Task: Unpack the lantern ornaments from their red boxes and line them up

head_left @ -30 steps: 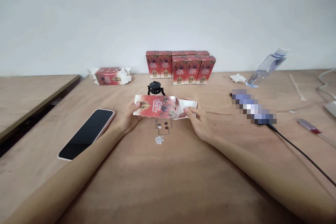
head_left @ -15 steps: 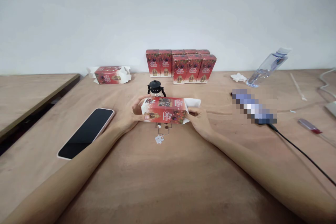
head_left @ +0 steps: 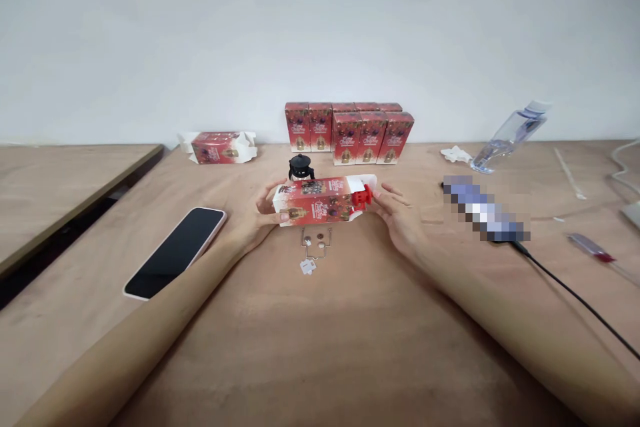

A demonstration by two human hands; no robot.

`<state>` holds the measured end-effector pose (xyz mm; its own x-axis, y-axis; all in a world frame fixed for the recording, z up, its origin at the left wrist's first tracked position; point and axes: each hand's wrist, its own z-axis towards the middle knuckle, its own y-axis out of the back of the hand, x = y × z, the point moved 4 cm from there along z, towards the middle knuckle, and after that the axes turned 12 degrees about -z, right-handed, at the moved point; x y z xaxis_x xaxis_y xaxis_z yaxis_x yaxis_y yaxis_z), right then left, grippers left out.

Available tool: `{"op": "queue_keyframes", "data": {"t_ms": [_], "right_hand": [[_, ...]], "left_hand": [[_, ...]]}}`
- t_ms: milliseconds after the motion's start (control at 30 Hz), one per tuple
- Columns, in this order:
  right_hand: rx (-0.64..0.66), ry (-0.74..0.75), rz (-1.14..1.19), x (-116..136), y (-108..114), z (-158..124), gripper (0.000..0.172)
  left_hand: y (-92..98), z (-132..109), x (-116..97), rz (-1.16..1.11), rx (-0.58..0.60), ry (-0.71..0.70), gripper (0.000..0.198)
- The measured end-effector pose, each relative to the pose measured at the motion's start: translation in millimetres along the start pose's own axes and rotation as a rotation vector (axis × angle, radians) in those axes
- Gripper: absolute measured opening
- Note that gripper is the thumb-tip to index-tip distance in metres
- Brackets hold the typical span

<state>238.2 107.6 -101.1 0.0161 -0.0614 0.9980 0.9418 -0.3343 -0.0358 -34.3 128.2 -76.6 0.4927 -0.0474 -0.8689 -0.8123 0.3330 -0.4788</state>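
Observation:
A red Christmas-printed carton (head_left: 316,201) lies on its side just above the wooden table, held between both hands. My left hand (head_left: 263,212) grips its left end, thumb on the front face. My right hand (head_left: 399,211) is at the right end, where white flaps and a small red tab (head_left: 362,197) stick out; its fingers are spread beside the flaps. A small metal ornament with a white tag (head_left: 314,248) lies on the table just below the carton. A little black pot-shaped object (head_left: 301,166) stands behind it.
Several finished red cartons (head_left: 349,124) stand in rows at the wall. An unfolded carton (head_left: 219,147) lies back left. A phone (head_left: 175,251) lies left, a plastic bottle (head_left: 507,136) and a black cable (head_left: 575,289) right. A gap (head_left: 65,227) separates a second table.
The carton was turned in my hands and squared up from flat. The right-end flaps were folded inward and a red tab now shows. My right fingers opened off the flap.

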Motion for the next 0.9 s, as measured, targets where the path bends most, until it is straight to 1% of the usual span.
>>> {"op": "queue_keyframes", "data": {"t_ms": [67, 133, 200, 267, 300, 400, 467, 600, 733, 900], "right_hand": [[0.010, -0.060, 0.077, 2.4, 4.9, 8.5, 0.022], [0.020, -0.075, 0.079, 9.3, 11.4, 17.2, 0.019], [0.024, -0.038, 0.033, 20.3, 19.7, 26.1, 0.015], [-0.014, 0.019, 0.012, 33.5, 30.3, 34.3, 0.012], [-0.043, 0.042, 0.016, 40.0, 35.8, 37.6, 0.009], [-0.121, 0.072, 0.048, 56.7, 49.2, 43.0, 0.006], [-0.141, 0.102, 0.047, 66.3, 53.4, 42.1, 0.006], [-0.136, 0.213, -0.045, 81.5, 51.9, 32.5, 0.006], [-0.146, 0.309, -0.205, 89.1, 46.2, 22.2, 0.009], [-0.157, 0.489, -0.595, 98.4, 35.7, 7.1, 0.007]], "left_hand": [[-0.1, -0.1, -0.2, -0.033, -0.014, 0.005, 0.065], [1.4, 0.1, -0.1, -0.066, -0.036, 0.019, 0.063], [4.4, 0.7, 0.2, -0.102, -0.072, 0.035, 0.062], [8.5, 1.4, -0.1, -0.148, -0.126, 0.038, 0.058], [10.7, 1.7, -0.4, -0.176, -0.158, 0.037, 0.052], [15.8, 2.5, -1.1, -0.275, -0.228, 0.062, 0.025], [17.1, 3.3, -1.7, -0.322, -0.233, 0.091, 0.018], [18.8, 4.8, -2.8, -0.361, -0.222, 0.123, 0.024], [20.1, 5.7, -3.7, -0.406, -0.222, 0.127, 0.029], [20.3, 6.1, -3.9, -0.448, -0.213, 0.148, 0.035]]}}
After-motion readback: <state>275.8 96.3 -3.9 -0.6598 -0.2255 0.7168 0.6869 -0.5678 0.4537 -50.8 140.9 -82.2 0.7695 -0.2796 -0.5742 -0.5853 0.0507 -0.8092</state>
